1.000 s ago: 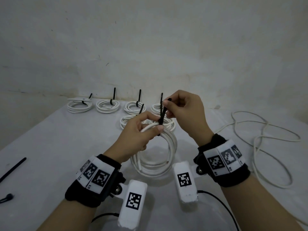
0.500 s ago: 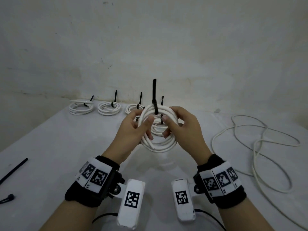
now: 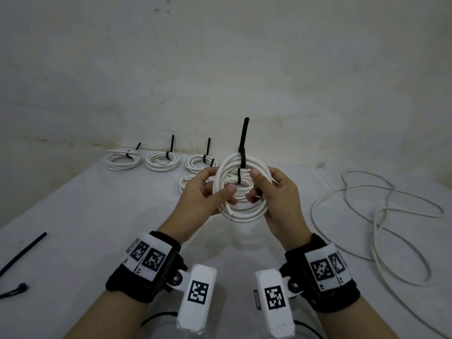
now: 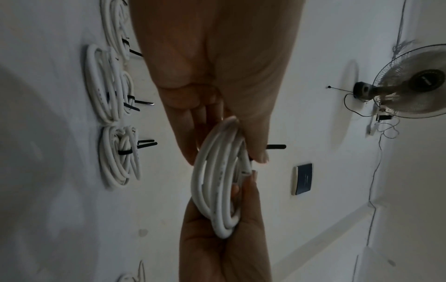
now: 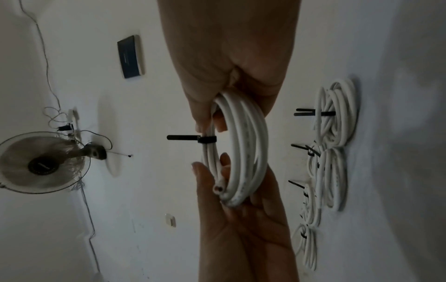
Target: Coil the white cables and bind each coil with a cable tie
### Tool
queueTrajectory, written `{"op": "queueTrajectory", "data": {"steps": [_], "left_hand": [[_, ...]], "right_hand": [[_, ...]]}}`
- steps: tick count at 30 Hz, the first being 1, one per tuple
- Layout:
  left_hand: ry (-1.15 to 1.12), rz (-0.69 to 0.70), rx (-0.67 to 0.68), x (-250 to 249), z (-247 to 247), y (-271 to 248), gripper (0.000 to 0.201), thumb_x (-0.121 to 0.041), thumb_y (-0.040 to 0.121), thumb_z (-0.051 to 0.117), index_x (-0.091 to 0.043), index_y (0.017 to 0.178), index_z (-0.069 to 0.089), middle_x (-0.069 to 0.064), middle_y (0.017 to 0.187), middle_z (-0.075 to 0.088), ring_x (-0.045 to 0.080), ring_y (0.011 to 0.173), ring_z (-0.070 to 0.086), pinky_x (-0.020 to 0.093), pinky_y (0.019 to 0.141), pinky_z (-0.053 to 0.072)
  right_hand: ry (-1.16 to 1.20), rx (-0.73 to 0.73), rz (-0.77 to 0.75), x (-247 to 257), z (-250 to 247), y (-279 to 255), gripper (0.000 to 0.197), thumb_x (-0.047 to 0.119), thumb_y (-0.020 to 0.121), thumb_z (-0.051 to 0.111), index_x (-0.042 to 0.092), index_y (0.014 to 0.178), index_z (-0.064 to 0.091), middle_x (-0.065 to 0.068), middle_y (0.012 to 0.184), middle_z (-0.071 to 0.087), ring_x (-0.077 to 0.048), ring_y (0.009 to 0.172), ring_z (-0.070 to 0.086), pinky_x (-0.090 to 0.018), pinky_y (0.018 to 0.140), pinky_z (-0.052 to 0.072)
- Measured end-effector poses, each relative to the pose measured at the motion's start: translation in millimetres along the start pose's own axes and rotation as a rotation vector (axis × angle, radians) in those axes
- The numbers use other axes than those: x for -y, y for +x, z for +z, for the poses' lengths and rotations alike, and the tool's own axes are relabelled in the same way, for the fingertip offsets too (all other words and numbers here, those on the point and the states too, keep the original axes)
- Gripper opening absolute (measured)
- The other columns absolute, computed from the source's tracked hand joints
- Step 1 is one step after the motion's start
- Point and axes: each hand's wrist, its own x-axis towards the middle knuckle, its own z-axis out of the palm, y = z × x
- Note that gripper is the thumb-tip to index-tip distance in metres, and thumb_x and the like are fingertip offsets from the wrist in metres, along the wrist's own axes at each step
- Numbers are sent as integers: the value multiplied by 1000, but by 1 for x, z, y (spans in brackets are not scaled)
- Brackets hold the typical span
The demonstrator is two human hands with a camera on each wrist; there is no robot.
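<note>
We are holding the tied coil upright above the counter, left hand curled round its nine o'clock side, right hand round three o'clock. The cable tie is sticking up at twelve. It looks light, springy and smooth, so gripping the bundled strands seems safest.

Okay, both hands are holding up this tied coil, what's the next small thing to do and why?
Probably set the coil down beside the bound coils at the far edge of the table. Its black cable tie already wraps the strands, tail sticking up, and the left hand and right hand grip opposite sides. A loose cable lies uncoiled to the right.
</note>
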Motion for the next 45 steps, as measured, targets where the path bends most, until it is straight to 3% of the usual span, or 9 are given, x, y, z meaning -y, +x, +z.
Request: {"op": "queueTrajectory", "data": {"steps": [7, 12, 16, 22, 26, 32, 38, 41, 45], "left_hand": [[73, 3, -153, -1, -16, 7, 10, -9, 92, 56, -11, 99, 63, -2, 57, 62, 10, 54, 62, 24, 52, 51], [86, -56, -342, -5, -51, 23, 18, -14, 97, 50, -10, 84, 62, -1, 66, 63, 3, 49, 61, 18, 46, 49], [189, -146, -432, 2, -93, 45, 17, -16, 99, 47, -9, 91, 60, 5, 79, 61, 2, 46, 62, 17, 45, 51], [413, -332, -540, 34, -166, 72, 23, -20, 99, 48, -1, 104, 61, 9, 77, 64, 19, 61, 60, 22, 40, 51], [496, -426, -521, 47, -187, 81, 27, -25, 98, 49, -2, 92, 61, 19, 92, 68, 26, 66, 59, 31, 49, 54], [848, -329, -458, 43, -188, 93, 51, -28, 102, 36, -4, 61, 55, 26, 84, 61, 37, 86, 61, 37, 72, 43], [994, -342, -237, 35, -188, 101, 65, -56, 97, 29, -4, 125, 55, 17, 134, 52, 32, 127, 45, 37, 104, 31], [1170, -436, 22, 36, -185, 99, 101, -87, 58, 37, -24, 137, 43, 9, 145, 43, 28, 134, 39, 39, 112, 27], [1291, -429, 175, 37, -182, 103, 88, -57, 80, 65, -22, 149, 23, 8, 153, 30, 25, 139, 31, 36, 113, 26]], "right_hand": [[-136, 76, 83, -16, -4, -2, 29, 30, 96, 52, 5, 101, 67, -10, 87, 70, -18, 77, 68, -30, 71, 57], [-307, 107, 190, -40, -24, 7, 13, 16, 94, 58, 10, 94, 70, -2, 80, 67, -15, 80, 65, -27, 74, 55], [-734, 254, 156, -59, -38, 9, 11, 13, 88, 64, 23, 92, 69, 6, 95, 67, 0, 83, 62, -4, 66, 43], [-936, 414, 162, -72, -46, 13, 16, 16, 86, 66, 31, 91, 68, 14, 107, 56, 1, 99, 54, -4, 84, 35], [-916, 418, 124, -75, -45, 15, 21, 14, 85, 67, 35, 83, 67, 13, 106, 58, 1, 101, 56, -6, 86, 35], [-861, 395, 122, -76, -44, 17, 22, 11, 85, 66, 32, 82, 71, 11, 105, 60, 0, 101, 57, -10, 86, 38], [-850, 401, 115, -76, -44, 18, 22, 10, 85, 66, 31, 83, 71, 9, 103, 61, 0, 100, 57, -4, 82, 37], [-837, 394, 114, -76, -43, 18, 23, 9, 85, 66, 31, 82, 71, 8, 103, 61, -1, 99, 58, -6, 83, 38], [-829, 385, 128, -78, -44, 18, 21, 12, 85, 67, 32, 82, 71, 11, 103, 61, -2, 100, 59, -14, 87, 40]]}}
